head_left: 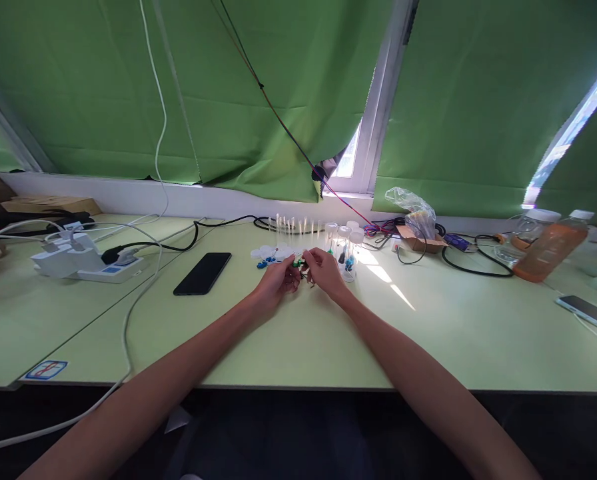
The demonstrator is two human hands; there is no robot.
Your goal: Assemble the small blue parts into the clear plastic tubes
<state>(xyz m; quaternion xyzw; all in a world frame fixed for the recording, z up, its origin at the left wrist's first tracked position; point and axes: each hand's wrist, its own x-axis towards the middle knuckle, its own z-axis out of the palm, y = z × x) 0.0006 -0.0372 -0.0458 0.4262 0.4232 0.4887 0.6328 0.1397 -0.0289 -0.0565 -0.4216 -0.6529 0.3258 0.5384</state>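
Observation:
My left hand (pixel 277 280) and my right hand (pixel 322 270) meet near the middle of the table, fingertips almost touching. My left hand is closed on a small green piece (pixel 296 264). The fingers of my right hand are pinched together beside it, and what they hold is too small to make out. Small blue pieces (pixel 262 264) lie just left of my left hand, near several white caps (pixel 266 251). Behind my hands stand several clear open tubes (pixel 286 230). Close to my right hand, capped clear tubes (pixel 348 257) hold small green, black and blue pieces.
A black phone (pixel 202 273) lies left of my hands, beyond it a white power strip (pixel 111 269) with cables. To the right are a small cardboard box (pixel 421 241), an orange-filled bottle (pixel 551 250) and another phone (pixel 591 313). A black cable (pixel 233 221) runs along the back.

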